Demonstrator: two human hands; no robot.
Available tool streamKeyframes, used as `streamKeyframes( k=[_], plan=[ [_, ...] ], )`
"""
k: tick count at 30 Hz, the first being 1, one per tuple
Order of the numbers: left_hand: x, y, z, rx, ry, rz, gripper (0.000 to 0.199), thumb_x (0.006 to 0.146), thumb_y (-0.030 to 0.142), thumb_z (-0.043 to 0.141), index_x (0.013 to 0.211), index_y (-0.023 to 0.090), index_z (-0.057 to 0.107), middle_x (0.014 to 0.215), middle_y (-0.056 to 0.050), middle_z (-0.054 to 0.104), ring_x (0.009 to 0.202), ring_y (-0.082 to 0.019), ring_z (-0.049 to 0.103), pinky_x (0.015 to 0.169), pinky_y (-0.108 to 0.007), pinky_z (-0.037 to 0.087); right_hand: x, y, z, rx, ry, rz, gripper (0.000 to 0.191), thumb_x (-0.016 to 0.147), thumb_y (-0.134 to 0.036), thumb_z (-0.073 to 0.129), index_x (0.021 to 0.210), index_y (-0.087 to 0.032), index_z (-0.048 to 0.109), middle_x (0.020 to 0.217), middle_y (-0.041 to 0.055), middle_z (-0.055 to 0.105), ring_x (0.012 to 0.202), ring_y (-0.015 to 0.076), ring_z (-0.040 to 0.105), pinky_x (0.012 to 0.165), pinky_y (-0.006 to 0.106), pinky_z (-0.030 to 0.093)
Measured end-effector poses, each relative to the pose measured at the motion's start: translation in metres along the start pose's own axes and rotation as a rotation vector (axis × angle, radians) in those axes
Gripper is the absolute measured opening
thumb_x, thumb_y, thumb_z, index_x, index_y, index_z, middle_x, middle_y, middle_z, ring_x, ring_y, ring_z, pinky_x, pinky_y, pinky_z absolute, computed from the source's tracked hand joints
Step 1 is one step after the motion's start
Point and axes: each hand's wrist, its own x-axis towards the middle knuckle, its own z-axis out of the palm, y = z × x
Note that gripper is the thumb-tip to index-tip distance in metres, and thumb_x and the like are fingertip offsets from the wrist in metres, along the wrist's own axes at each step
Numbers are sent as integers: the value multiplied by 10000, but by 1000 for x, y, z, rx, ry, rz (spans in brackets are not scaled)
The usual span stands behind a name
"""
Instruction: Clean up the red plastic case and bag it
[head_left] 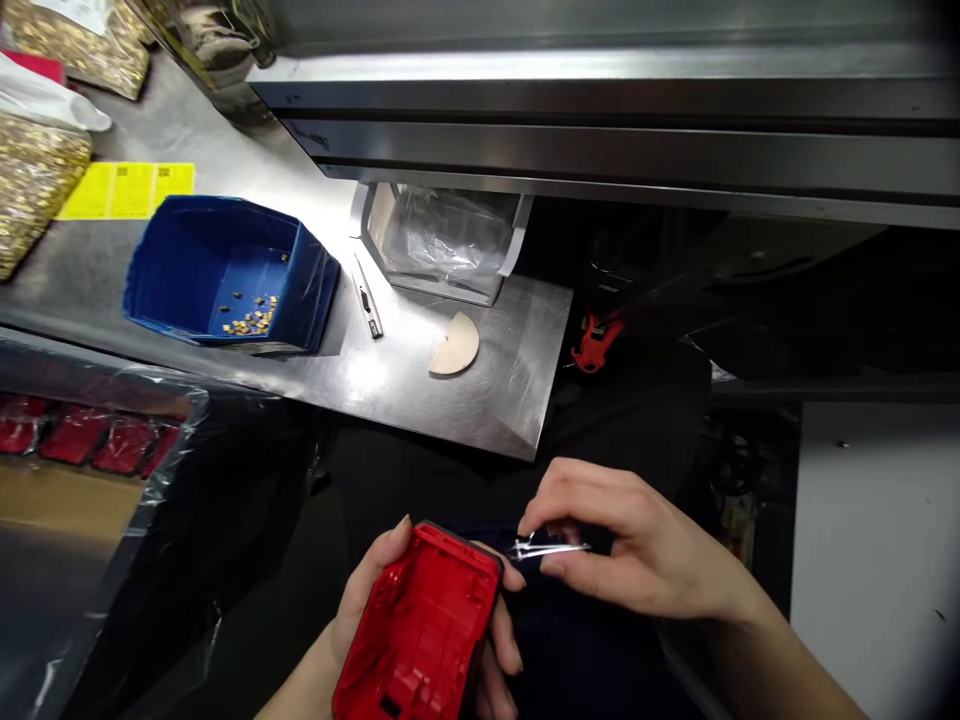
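My left hand (370,578) is wrapped round a red plastic housing (424,630) with a black rim, its hollow inside facing up and its lower end cut off by the frame's bottom edge. Close by on the right, my right hand (634,540) pinches a small shiny metal tool that looks like nail clippers (551,549). The tip of the clippers points left, beside the housing's upper right corner. Whether it touches the housing I cannot tell.
On the steel bench (495,400) are a blue bin (300,290) with small brass pieces, a slim knife (367,302), a beige half-disc (455,345) and a grey bin (442,285). Bags of brass pieces (34,180) lie upper left. A plastic-lined box (150,540) holds red housings (75,433).
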Motion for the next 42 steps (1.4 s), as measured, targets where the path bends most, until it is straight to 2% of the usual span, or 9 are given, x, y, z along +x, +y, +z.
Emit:
streamKeyframes(
  k=[7, 15, 19, 22, 24, 27, 34, 37, 42],
  plan=[
    [-1, -1, 5, 34, 23, 0, 807, 938, 681, 525, 1349, -7, 621, 1096, -277, 769, 1005, -378, 772, 857, -398, 608, -2, -1, 1, -38, -37, -73, 216, 1011, -218, 646, 1224, -187, 668, 1100, 44, 700, 989, 133, 653, 864, 241, 512],
    [1, -1, -3, 38, -9, 9, 823, 937, 686, 519, 1379, -4, 592, 1099, -277, 765, 1001, -382, 771, 861, -413, 614, -4, 1, 2, -20, 8, 54, 181, 974, -154, 637, 1134, -237, 627, 1061, -10, 680, 935, 120, 643, 827, 247, 498],
    [2, 0, -3, 27, -13, -8, 826, 931, 692, 527, 1379, 1, 595, 1108, -278, 762, 1009, -386, 768, 852, -407, 618, -6, 6, 6, 66, -13, 198, 99, 1023, -249, 585, 1120, -252, 564, 1010, -19, 663, 817, 112, 620, 734, 253, 474],
    [3, 0, -4, 35, -12, -6, 812, 943, 681, 520, 1372, -4, 597, 1086, -278, 767, 985, -379, 776, 839, -402, 622, -10, 9, 10, 172, -60, 239, 218, 1008, -386, 616, 1157, -257, 523, 1032, -1, 621, 828, 135, 567, 719, 268, 457],
    [2, 0, -4, 46, -9, -2, 805, 948, 674, 518, 1365, -10, 599, 1075, -279, 769, 975, -377, 778, 835, -403, 624, -13, 8, 12, 226, -58, 219, 231, 1025, -438, 578, 1159, -259, 521, 1044, 3, 603, 864, 143, 554, 756, 276, 461],
    [2, -1, -3, 73, -16, -3, 832, 937, 687, 525, 1365, -23, 594, 1078, -288, 766, 986, -385, 774, 834, -421, 629, -17, 1, 14, 175, 12, 193, 127, 1079, -349, 475, 1132, -265, 554, 1039, -8, 599, 909, 128, 567, 816, 263, 461],
    [-1, -4, 11, 246, 69, 30, 845, 905, 690, 585, 1335, -37, 615, 1063, -309, 766, 937, -333, 790, 773, -348, 633, -23, -14, 8, 108, 12, 96, 239, 976, -131, 628, 1163, -279, 646, 1091, -24, 683, 1006, 121, 632, 910, 250, 493],
    [-2, -4, 18, 331, 95, 21, 844, 883, 696, 622, 1325, -23, 637, 1075, -307, 764, 935, -296, 787, 762, -280, 608, -26, -17, 10, 94, 6, 35, 235, 989, -104, 615, 1144, -264, 689, 1122, -1, 694, 1043, 124, 643, 927, 242, 511],
    [-4, -4, 22, 370, 109, 24, 745, 888, 661, 645, 1307, 46, 668, 1085, -281, 773, 953, -311, 781, 770, -300, 591, -28, -21, 17, -15, 40, -32, 227, 1003, -140, 630, 1221, -197, 646, 1085, 50, 711, 981, 138, 660, 864, 235, 532]
  ],
)
